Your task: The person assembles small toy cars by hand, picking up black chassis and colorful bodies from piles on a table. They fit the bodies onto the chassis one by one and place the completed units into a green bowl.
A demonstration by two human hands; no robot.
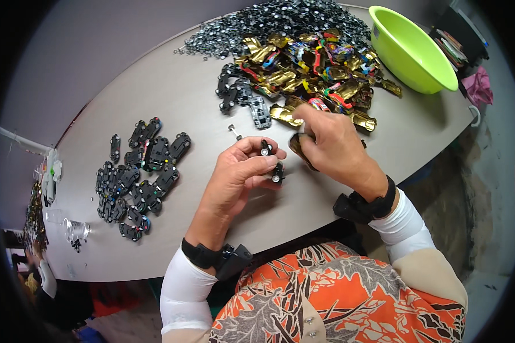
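My left hand (230, 174) is closed on a small black toy car base (277, 173). Two of its wheels show at either side of my thumb, and the rest is hidden by the fingers. To its right, my right hand (337, 146) is closed on a toy car shell (298, 150), dark inside with a gold rim. The shell and the base are apart. Just beyond my left hand lies a loose wheel axle (233, 132). A grey car base (260, 112) lies farther off, beside a gold car shell (284, 115).
Gold and coloured car shells (320, 66) are heaped at the far side. Behind them spreads a pile of wheel axles (292, 20). A green basin (415, 51) stands far right. Black toy cars (137, 177) cluster on the left, near a clear plastic cup (76, 230). Another person's arm (47, 277) shows far left.
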